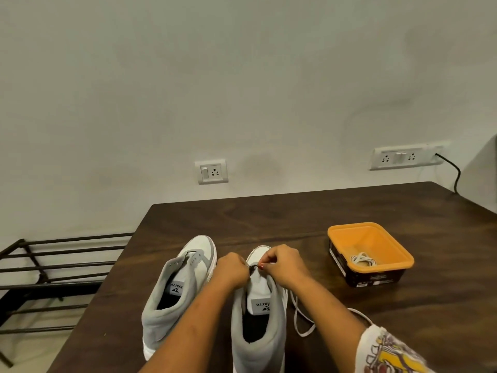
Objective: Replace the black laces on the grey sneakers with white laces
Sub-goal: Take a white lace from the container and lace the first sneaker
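Two grey and white high-top sneakers stand on the dark wooden table (295, 211), toes pointing away from me. The left sneaker (172, 297) has bare eyelets and no lace. Over the front eyelets of the right sneaker (258, 332), my left hand (232, 267) grips the shoe's left flap. My right hand (282, 262) pinches the tip of a white lace (302, 323) at the same eyelets; the lace trails off the shoe's right side in a loop on the table. A second white lace (363, 259) lies bundled in an orange tub (392, 251).
The orange tub stands at the right of the table. A black metal rack (53, 265) stands left of the table by the wall. Wall sockets (212, 172) sit behind, and a black cable (454, 170) drops from the right socket.
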